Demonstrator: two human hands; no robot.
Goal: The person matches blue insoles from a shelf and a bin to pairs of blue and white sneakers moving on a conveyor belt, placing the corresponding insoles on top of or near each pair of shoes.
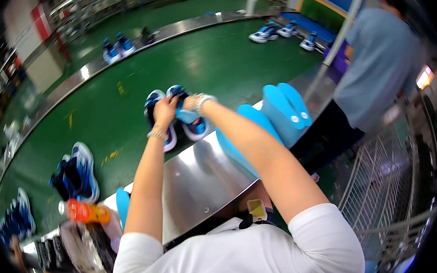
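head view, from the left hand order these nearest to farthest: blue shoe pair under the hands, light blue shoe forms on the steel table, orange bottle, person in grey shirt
From the left hand:
1. Blue shoe pair, right at the hand, on the green belt.
2. Light blue shoe forms, to its right on the steel table.
3. Orange bottle, lower left.
4. Person in grey shirt, far upper right.

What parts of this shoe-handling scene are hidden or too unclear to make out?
- Head view: the right hand is mostly hidden behind the light blue piece it grips.
- The left hand covers part of the blue and white shoes; its grip is unclear.
- The other person is cut off by the top edge.
- The shelves far off are blurred.
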